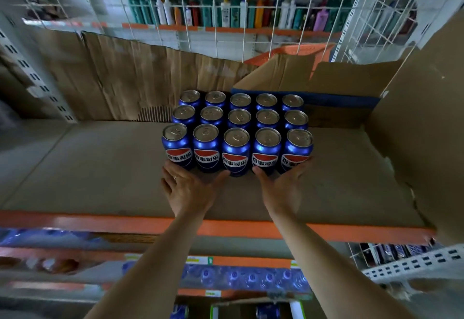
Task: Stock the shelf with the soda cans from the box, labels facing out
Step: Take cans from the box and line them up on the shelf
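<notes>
i am pressing both hands against the front row of the soda cans (237,132), my left hand (190,188) with fingers straight against the two cans on the left, my right hand (281,185) flat against the two on the right, neither one curled round anything. the cans are standing upright in three rows of five on the shelf (100,168), labels facing me. to do this well i am judging that the push should be even on both sides, low on the cans, so the block is sliding back square and nothing is tipping or turning its label away. the shelf is lined with brown cardboard that may be dragging a little. an open cardboard box (326,85) is sitting behind on the right, and bottles (226,12) are lining a higher shelf beyond the wire grid.
</notes>
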